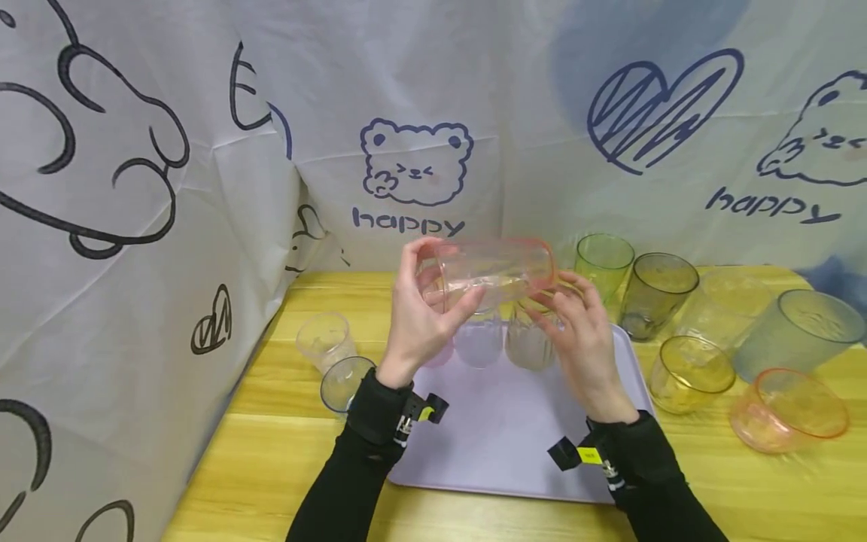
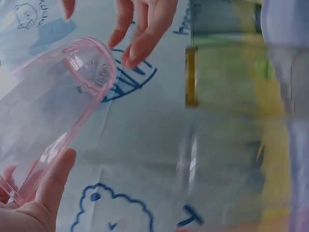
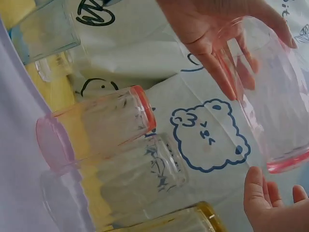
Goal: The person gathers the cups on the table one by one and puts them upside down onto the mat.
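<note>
A clear pink-tinted drinking glass (image 1: pixel 497 265) lies nearly sideways in the air above the tray, its pink rim toward the right. My left hand (image 1: pixel 424 309) grips it near the left end, thumb along the near side and fingers round the back. Close to the rim is my right hand (image 1: pixel 584 331), its fingers loosely bent and holding nothing; the right wrist view has its fingertips just below the rim. Beneath the held glass, a reddish-rimmed glass (image 3: pixel 99 128), a clear glass (image 1: pixel 479 342) and an amber-rimmed glass (image 1: pixel 530 342) stand in a row on the pale lilac tray (image 1: pixel 501 436).
On the wooden table's right side stand several glasses, among them a green one (image 1: pixel 605 263), a dark grey one (image 1: pixel 657 293), a yellow one (image 1: pixel 691 376), a blue-grey one (image 1: pixel 799 339) and an orange one (image 1: pixel 789 414). Two small glasses, one clear (image 1: pixel 325 339), one blue-rimmed (image 1: pixel 345 384), are at left.
</note>
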A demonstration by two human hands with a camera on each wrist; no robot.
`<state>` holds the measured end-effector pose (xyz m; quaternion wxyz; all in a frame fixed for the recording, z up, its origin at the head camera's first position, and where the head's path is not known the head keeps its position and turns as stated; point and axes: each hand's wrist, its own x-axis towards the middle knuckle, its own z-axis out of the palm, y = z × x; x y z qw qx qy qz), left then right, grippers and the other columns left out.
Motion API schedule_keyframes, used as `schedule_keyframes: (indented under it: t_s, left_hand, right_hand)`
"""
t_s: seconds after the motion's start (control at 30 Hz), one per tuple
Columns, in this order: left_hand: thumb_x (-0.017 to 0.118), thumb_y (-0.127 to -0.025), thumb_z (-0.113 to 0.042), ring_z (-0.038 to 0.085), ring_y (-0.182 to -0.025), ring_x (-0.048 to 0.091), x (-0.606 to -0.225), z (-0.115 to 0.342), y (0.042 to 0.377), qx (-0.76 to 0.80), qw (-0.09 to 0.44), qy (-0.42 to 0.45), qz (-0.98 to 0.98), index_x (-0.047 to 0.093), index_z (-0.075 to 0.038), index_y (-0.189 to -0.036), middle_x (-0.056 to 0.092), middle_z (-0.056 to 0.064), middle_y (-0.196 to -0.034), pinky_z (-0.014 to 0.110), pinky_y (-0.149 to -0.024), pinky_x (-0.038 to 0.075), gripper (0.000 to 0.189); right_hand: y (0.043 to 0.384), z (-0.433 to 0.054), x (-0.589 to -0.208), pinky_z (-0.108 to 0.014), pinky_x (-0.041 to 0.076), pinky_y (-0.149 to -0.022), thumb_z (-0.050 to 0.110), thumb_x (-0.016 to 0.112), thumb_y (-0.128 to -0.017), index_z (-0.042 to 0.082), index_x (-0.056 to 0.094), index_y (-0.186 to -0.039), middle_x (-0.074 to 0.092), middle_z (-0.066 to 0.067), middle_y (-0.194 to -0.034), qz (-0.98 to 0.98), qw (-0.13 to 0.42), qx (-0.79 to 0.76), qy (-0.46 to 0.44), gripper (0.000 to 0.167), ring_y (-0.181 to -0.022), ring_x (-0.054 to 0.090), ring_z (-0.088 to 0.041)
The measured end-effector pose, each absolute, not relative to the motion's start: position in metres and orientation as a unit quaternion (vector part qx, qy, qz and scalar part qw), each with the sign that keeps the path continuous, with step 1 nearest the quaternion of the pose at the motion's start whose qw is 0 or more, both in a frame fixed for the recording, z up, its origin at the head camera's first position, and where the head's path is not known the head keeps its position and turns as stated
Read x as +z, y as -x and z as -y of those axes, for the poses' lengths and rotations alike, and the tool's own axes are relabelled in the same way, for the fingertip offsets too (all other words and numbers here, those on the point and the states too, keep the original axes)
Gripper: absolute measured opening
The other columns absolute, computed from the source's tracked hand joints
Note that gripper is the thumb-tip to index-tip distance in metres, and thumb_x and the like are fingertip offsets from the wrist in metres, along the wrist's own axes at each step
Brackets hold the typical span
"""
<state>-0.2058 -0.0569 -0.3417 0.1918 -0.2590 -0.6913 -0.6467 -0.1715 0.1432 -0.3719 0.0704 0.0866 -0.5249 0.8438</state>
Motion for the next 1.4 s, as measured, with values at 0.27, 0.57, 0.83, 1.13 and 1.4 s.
schedule_keyframes:
  t_s: [0.27,0.57,0.83,1.13,1.4]
  left_hand:
    - [0.074,-0.081,-0.063,0.041,-0.113,0.063,-0.368,0.040,0.196,-0.685,0.184,0.267,0.653,0.037,0.007,-0.135,0.052,0.027,-0.128,0.039,-0.089,0.062,0.096]
    - [0.075,-0.080,-0.063,0.024,-0.115,0.064,-0.384,0.029,0.188,-0.711,0.156,0.259,0.635,0.037,0.005,-0.135,0.052,0.027,-0.129,0.038,-0.090,0.061,0.095]
    - [0.072,-0.083,-0.062,0.025,-0.117,0.061,-0.392,0.023,0.189,-0.681,0.165,0.278,0.657,0.036,0.007,-0.137,0.054,0.026,-0.129,0.041,-0.100,0.056,0.095]
    - [0.070,-0.078,-0.072,0.036,-0.118,0.059,-0.390,0.028,0.188,-0.649,0.138,0.274,0.696,0.039,0.004,-0.136,0.053,0.024,-0.132,0.046,-0.099,0.057,0.100]
    - [0.085,-0.076,-0.034,0.027,-0.121,0.059,-0.389,0.034,0.188,-0.564,0.132,0.274,0.768,0.044,-0.005,-0.137,0.058,0.012,-0.133,0.046,-0.098,0.055,0.080]
  right_hand:
    - [0.172,-0.146,-0.381,-0.029,0.052,-0.104,0.024,0.049,-0.103,0.021,0.046,-0.138,0.057,0.006,-0.129,0.486,0.050,0.867,-0.094,0.035,-0.117,0.058,-0.011]
    - [0.173,-0.143,-0.384,-0.027,0.052,-0.103,0.033,0.065,-0.098,0.021,0.054,-0.129,0.062,0.005,-0.125,0.376,0.000,0.919,-0.118,0.035,-0.112,0.062,-0.012]
    - [0.170,-0.140,-0.383,-0.027,0.054,-0.103,0.020,0.066,-0.097,0.017,0.046,-0.132,0.062,0.002,-0.122,0.331,0.011,0.941,-0.073,0.041,-0.112,0.064,-0.012]
    - [0.172,-0.144,-0.382,-0.029,0.053,-0.102,0.018,0.064,-0.096,0.019,0.048,-0.129,0.062,0.001,-0.122,0.358,0.031,0.930,-0.074,0.037,-0.113,0.062,-0.014]
    - [0.173,-0.151,-0.380,-0.032,0.050,-0.109,0.008,0.063,-0.095,0.019,0.056,-0.123,0.063,0.005,-0.117,0.351,0.060,0.931,-0.081,0.031,-0.110,0.063,-0.013]
